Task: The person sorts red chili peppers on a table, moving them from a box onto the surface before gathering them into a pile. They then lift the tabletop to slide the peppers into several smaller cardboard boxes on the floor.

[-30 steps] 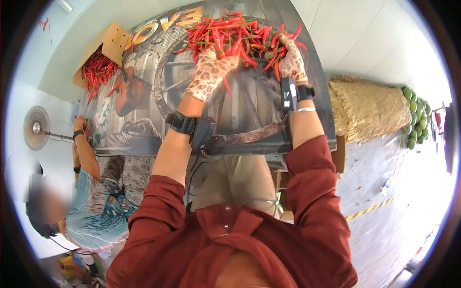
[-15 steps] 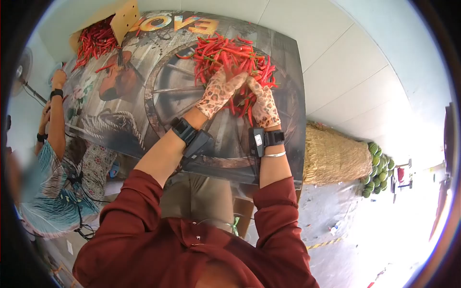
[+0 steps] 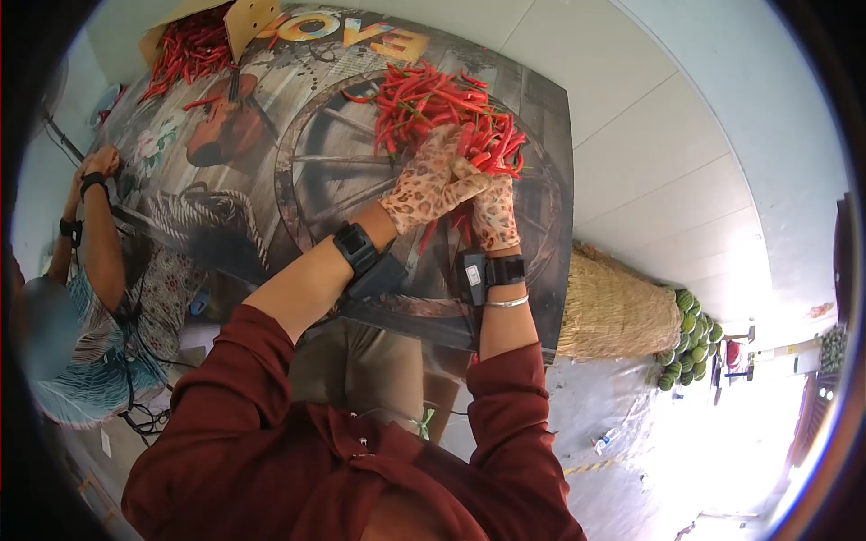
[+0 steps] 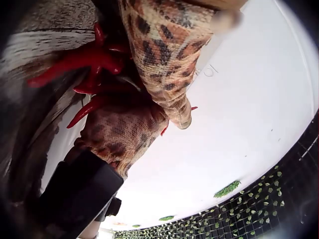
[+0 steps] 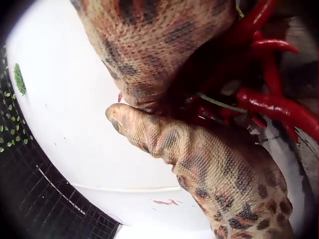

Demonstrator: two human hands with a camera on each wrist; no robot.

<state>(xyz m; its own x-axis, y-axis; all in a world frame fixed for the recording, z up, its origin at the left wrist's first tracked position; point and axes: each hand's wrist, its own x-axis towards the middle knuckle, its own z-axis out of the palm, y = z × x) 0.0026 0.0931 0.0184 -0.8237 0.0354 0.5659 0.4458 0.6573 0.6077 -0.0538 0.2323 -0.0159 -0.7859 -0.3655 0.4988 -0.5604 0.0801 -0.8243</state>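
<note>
Both hands wear leopard-print gloves and meet at the near edge of a pile of red chillies [image 3: 419, 104]. My left hand [image 3: 433, 185] curls round chillies, its thumb reaching across to my right hand [image 3: 494, 215], which grips the same bunch [image 3: 494, 149] from below. Seen from the left wrist, chillies [image 4: 94, 59] stick out between the left hand [image 4: 167, 50] and the right hand [image 4: 122, 132]. In the right wrist view the right thumb touches the left glove [image 5: 149, 45], and red chillies [image 5: 284, 107] with green stems show beyond. Most fingertips are hidden.
The printed table [image 3: 352, 194] carries a tipped cardboard box [image 3: 253, 25] of chillies at the far left. Another person's arms [image 3: 104, 243] rest at the left edge. A straw-coloured roll [image 3: 622, 307] and watermelons [image 3: 690, 343] lie right of the table.
The right hand has come from the pile's right side to meet the left. Chillies once spread at the right now lie closer together, and a bunch shows above both hands. The head view has shifted.
</note>
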